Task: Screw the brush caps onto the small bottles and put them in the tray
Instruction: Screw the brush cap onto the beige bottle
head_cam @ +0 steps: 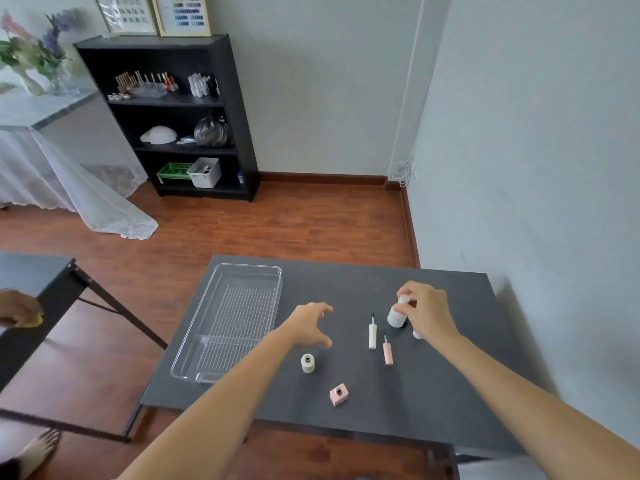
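My right hand [427, 311] grips a pale grey bottle [397, 317] by its cap at the back right of the dark table. Partly hidden below my right wrist lies a small white piece [417, 335]. My left hand [311, 325] hovers open over the table middle, holding nothing. A white brush cap [372, 334] and a pink brush cap [388, 351] lie flat between my hands. An open cream round bottle [308, 363] stands below my left hand. An open pink square bottle [338, 394] sits nearer the front edge. The clear plastic tray [194, 370] rests empty at the table's left.
The dark table [450, 393] stands against a wall on the right. Another dark table [31, 271] stands to the left, with another person's hand [17, 308] on it and a bare foot [40, 448] below. A black shelf [221, 98] stands far behind.
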The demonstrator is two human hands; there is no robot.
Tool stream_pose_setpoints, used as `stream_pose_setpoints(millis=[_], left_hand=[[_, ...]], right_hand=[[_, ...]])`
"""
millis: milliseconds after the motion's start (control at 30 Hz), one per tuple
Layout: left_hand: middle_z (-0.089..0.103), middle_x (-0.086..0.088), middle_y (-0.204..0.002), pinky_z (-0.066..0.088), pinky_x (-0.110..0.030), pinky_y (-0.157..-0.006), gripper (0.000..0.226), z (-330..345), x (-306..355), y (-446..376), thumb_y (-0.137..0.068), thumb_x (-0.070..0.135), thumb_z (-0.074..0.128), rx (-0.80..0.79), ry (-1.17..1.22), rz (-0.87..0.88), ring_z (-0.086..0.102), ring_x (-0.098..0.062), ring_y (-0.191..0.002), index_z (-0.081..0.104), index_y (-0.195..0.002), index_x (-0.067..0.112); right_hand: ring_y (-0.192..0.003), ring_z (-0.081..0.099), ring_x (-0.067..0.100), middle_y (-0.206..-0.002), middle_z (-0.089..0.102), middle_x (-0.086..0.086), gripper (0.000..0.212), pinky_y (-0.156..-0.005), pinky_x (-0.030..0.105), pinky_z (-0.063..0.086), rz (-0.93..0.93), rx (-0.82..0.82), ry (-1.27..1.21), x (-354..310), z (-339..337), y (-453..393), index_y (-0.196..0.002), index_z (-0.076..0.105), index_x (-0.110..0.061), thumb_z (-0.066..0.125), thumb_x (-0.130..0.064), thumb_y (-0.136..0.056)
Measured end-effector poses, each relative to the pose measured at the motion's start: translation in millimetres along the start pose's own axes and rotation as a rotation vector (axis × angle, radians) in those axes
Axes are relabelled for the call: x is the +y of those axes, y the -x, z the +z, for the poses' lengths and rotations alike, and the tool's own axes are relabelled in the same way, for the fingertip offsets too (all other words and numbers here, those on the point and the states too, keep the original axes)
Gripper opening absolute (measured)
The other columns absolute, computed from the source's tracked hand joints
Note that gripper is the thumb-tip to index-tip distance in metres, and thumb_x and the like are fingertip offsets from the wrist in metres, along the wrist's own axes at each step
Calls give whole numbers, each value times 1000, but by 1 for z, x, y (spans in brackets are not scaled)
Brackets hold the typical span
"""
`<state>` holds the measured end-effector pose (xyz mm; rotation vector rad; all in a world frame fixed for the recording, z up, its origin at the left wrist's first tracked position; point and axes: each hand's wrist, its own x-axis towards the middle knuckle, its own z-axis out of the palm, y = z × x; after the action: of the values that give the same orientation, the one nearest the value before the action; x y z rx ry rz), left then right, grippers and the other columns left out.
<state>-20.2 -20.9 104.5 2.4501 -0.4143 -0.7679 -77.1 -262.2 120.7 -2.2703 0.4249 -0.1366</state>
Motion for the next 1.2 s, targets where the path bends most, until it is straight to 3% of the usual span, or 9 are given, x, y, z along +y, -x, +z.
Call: stream_pose_setpoints(millis=[100, 167, 333, 567, 767, 900, 1000, 1067, 1200], left_hand=[[44, -10, -148, 44, -33, -104, 81, 45, -48, -2, -78, 6, 75, -247, -103, -136, 45, -25, -135, 37, -149, 16], [43, -8, -149, 45, -33, -104, 80, 61, -63, 7, -79, 2, 73, -246, -154, -157, 46, -25, -133, 38, -149, 16], [57, -6, -138, 48, -33, -99, 64, 69, -79, 5, -82, 4, 70, -96, -149, -148, 57, -25, -121, 50, -141, 18], [68, -7, -118, 52, -36, -93, 43, 90, -92, 0, -83, 5, 71, 61, -45, -173, 65, -26, -105, 66, -123, 20], [72, -3, -99, 55, -40, -86, 24, 98, -101, -5, -78, 9, 77, 126, 48, -150, 67, -24, -93, 72, -100, 17], [72, -4, -95, 55, -40, -85, 21, 96, -103, -10, -77, 16, 80, 168, 113, -117, 67, -23, -91, 69, -94, 11], [73, -5, -89, 55, -35, -79, 21, 90, -100, -16, -76, 18, 80, 210, 158, -81, 67, -22, -85, 65, -87, 10], [72, -3, -85, 51, -27, -72, 20, 85, -95, -20, -76, 17, 80, 235, 193, -64, 66, -20, -81, 61, -82, 13], [71, -2, -83, 50, -24, -72, 23, 79, -87, -25, -75, 16, 79, 256, 248, -38, 67, -19, -78, 56, -77, 17]], right_hand=[[-83, 62, 36, -93, 65, 19, 9, -65, 38, 54, 176, -138, 169, 54, 41, 12, -89, 65, 0, 63, 3, -80], [-83, 61, 37, -97, 62, 20, 13, -69, 39, 53, 212, -157, 262, 68, 47, 25, -92, 65, 2, 58, 4, -81], [-77, 51, 30, -107, 53, 20, 26, -65, 30, 42, 249, -179, 315, 71, 46, 18, -103, 63, 1, 49, 7, -82], [-77, 48, 37, -109, 53, 27, 24, -66, 28, 36, 329, -189, 280, 80, 52, 20, -104, 56, 7, 44, 9, -83], [-73, 48, 31, -98, 53, 18, 15, -64, 31, 41, 241, -195, 374, 77, 54, 22, -95, 55, -2, 48, 7, -85], [-100, 55, 30, -95, 67, 8, 28, -68, 36, 49, -42, -61, 577, 62, 63, 29, -112, 62, -9, 69, -15, -86], [-92, 56, 28, -91, 70, 4, 21, -73, 34, 35, -237, -32, 627, 53, 83, 24, -105, 65, -10, 68, -18, -86], [-87, 56, 27, -87, 69, 4, 14, -69, 31, 25, -230, -63, 676, 49, 100, 14, -99, 65, -11, 60, -21, -90], [-89, 56, 27, -88, 68, 6, 30, -70, 31, 33, -58, -196, 890, 51, 128, -6, -85, 63, -13, 55, -41, -93]])
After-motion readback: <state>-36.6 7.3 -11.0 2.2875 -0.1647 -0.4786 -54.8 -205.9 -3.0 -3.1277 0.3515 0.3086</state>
